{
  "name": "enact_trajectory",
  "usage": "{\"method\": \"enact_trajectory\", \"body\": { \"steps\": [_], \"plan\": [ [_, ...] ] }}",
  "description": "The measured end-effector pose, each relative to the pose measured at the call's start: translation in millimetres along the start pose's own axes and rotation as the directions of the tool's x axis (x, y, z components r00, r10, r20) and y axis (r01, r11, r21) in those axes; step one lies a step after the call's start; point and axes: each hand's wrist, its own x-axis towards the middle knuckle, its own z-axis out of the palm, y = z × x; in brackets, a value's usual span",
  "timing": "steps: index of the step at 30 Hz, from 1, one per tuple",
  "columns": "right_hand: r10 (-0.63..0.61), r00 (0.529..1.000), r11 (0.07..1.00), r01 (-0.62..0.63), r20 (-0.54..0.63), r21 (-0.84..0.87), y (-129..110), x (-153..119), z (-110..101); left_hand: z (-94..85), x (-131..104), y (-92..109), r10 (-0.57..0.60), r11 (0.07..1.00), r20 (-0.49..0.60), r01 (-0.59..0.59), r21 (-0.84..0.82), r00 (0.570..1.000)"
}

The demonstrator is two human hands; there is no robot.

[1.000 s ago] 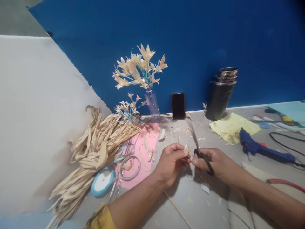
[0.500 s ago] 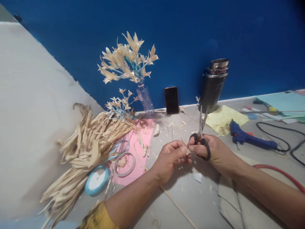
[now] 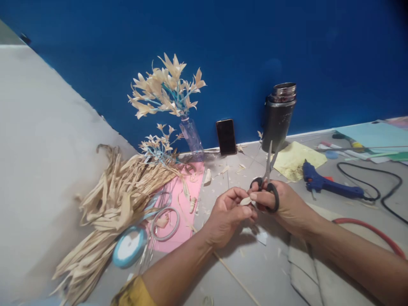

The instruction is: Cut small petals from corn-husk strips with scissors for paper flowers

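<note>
My right hand [image 3: 276,202] is closed round the black handles of a pair of scissors [image 3: 269,163]. The blades point up and away from me, slightly apart. Its thumb and fingertip also touch the end of a small pale petal-shaped piece of dried husk [image 3: 245,201]. My left hand [image 3: 231,214] is closed on the same piece, fingers bent around it. On the left lies a large bundle of dried husks [image 3: 121,191]. Beyond it stand husk flowers [image 3: 168,87] on blue stems in a clear plastic bottle [image 3: 191,137].
A phone [image 3: 226,137] and a dark flask [image 3: 278,119] lean near the blue wall. To the right are yellow paper [image 3: 301,159] and a blue glue gun [image 3: 331,185] with its cord. Left are a ribbon roll [image 3: 130,246], a grey ring [image 3: 176,229] and pink paper [image 3: 191,212]. Husk scraps litter the surface.
The small husk piece now shows more plainly between my fingertips, my left thumb having shifted lower. The scissors stay in my right hand. The camera view has moved slightly.
</note>
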Motion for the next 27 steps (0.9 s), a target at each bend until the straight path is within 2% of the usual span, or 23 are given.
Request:
{"method": "enact_trajectory", "body": {
  "steps": [2, 4, 8, 10, 14, 16, 23, 27],
  "plan": [
    [0.007, 0.999, 0.998, -0.009, -0.046, -0.057, -2.0, -1.5, 1.8, -0.9, 1.5, -2.3, 0.016, 1.0, -0.043, -0.015, 0.018, 0.999],
    [0.016, 0.998, 0.998, -0.019, -0.055, -0.061, -2.2, -3.1, 3.5, -2.6, 2.9, -3.7, 0.007, 1.0, -0.036, -0.007, -0.002, 0.999],
    [0.023, 0.998, 0.996, -0.028, 0.058, 0.08, 3.0, -2.0, 2.5, -4.6, 2.5, -0.6, -0.052, 0.994, 0.062, 0.058, -0.094, 0.997],
    [0.023, 0.995, 0.99, -0.036, 0.095, 0.14, 5.3, 0.0, 1.0, -3.4, 1.5, 1.6, -0.072, 0.99, 0.066, 0.079, -0.116, 0.995],
    [0.024, 1.0, 0.998, -0.024, -0.002, 0.052, 2.9, 0.2, 3.3, -1.0, 1.7, -0.4, -0.045, 0.997, -0.041, 0.042, -0.071, 0.998],
    [0.033, 0.999, 0.999, -0.033, -0.035, 0.016, 0.5, -2.1, 6.9, -2.2, 2.7, -3.0, -0.047, 0.997, -0.055, 0.044, -0.061, 0.997],
    [0.06, 0.998, 0.997, -0.062, 0.036, 0.055, 0.4, -3.5, 9.8, -7.6, 4.3, -2.9, -0.058, 0.985, 0.067, 0.068, -0.16, 0.996],
    [0.047, 0.998, 0.998, -0.046, -0.029, 0.029, -2.9, -1.3, 9.3, -4.0, 3.9, -3.7, -0.065, 0.991, -0.046, 0.059, -0.122, 0.997]
  ]
}}
